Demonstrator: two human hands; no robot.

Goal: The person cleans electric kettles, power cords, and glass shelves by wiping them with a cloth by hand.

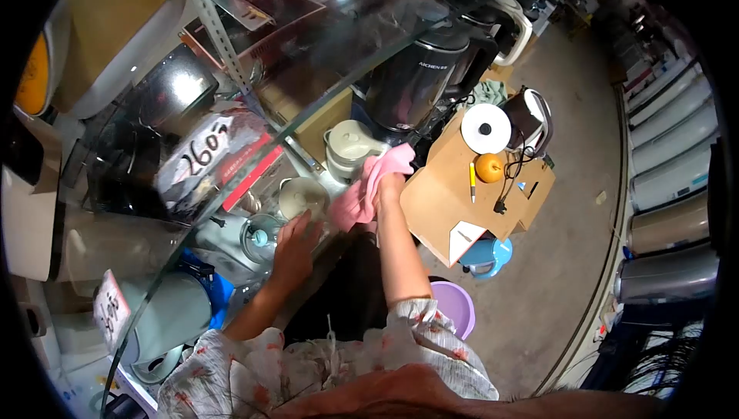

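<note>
A bunched pink cloth point(366, 197) is in my right hand point(389, 188), whose fingers are partly covered by its folds. The cloth's upper end lies against a cream lidded pot point(350, 145) with a side handle. My left hand point(296, 243) reaches over the lower shelf with its fingers stretched out, close to a small cream cup point(301, 194); contact with the cup cannot be made out. Beside that hand stands a clear glass vessel point(257, 228) with a light blue piece inside.
A glass shelf edge point(323, 103) crosses above my hands. Behind the pot stands a dark kettle point(416, 72). To the right, a cardboard box point(439, 199) carries a white lid point(486, 128), an orange round object point(489, 167) and a yellow pen point(472, 182). A purple bucket point(454, 307) sits below.
</note>
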